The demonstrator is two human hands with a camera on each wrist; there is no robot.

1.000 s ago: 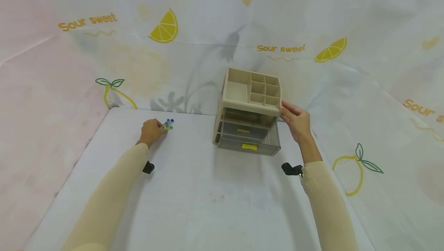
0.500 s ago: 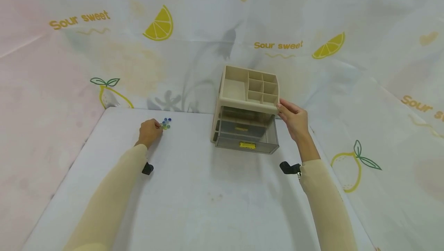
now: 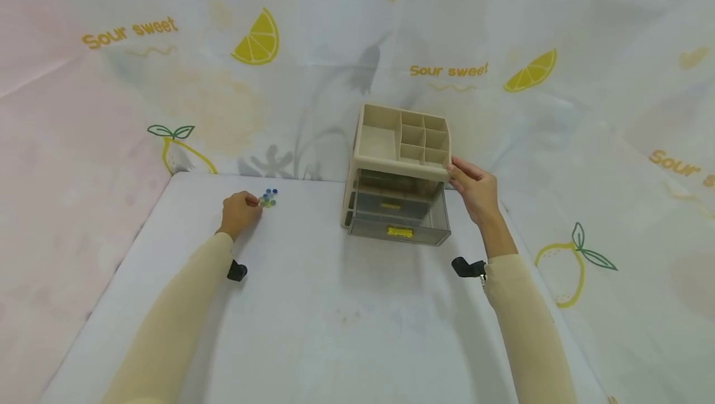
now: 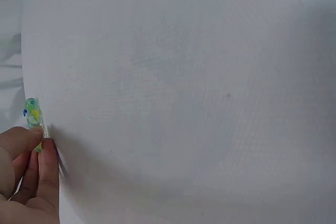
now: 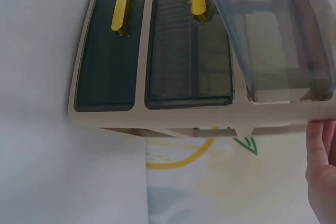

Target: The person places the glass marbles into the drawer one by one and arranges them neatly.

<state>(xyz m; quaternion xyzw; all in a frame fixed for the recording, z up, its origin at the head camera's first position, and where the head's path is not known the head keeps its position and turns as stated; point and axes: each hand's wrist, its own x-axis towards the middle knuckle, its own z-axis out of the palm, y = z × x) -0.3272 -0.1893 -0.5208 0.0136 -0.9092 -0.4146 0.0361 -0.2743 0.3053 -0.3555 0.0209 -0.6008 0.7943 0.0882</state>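
The left hand [image 3: 240, 211] seems to pinch one of the small beads [image 3: 266, 198] on the white table [image 3: 301, 305]; a careless finger could set the others rolling. The right hand [image 3: 477, 192] pinches a corner of the drawer box [image 3: 399, 167], whose protruding drawer [image 3: 424, 235] could make it tip.

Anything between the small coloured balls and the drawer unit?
No object: in the head view, only bare white tabletop separates the small coloured balls from the drawer unit.
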